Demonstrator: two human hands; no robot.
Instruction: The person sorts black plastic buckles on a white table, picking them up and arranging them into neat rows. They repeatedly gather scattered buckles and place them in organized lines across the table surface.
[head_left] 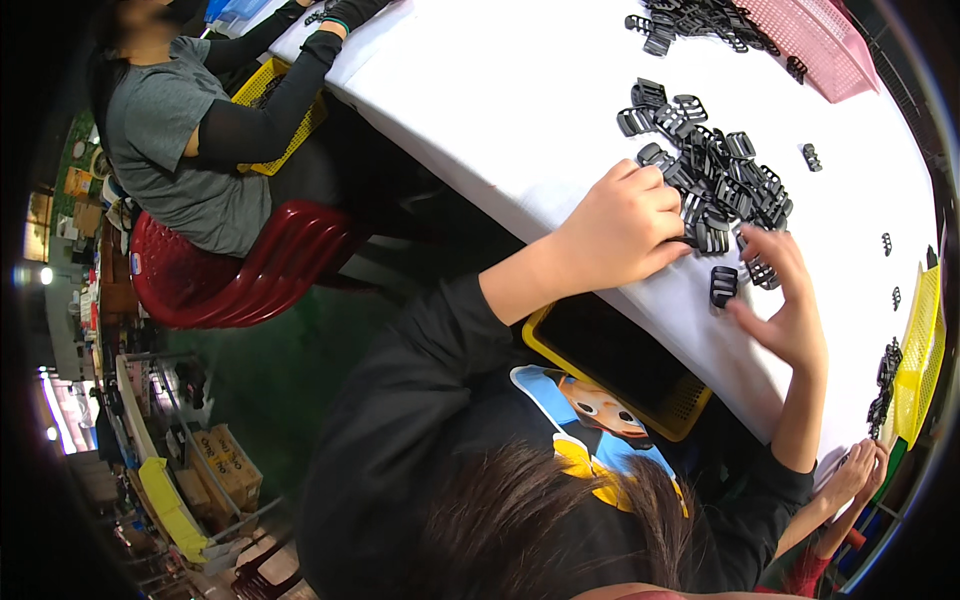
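A heap of black plastic strap buckles lies on the white-covered table. My left hand is at the heap's near left side, its fingers curled and the thumb close to them. Whatever those fingers hold is hidden from view. On the heap's near right side my right hand has its thumb and fingers apart, with nothing gripped between them. One single buckle sits just off the heap, close to my right thumb tip.
A second buckle pile lies by a pink basket. Yellow baskets stand at the right edge and below the table. At left, a co-worker sits on stacked red chairs. Another person's hands are at lower right.
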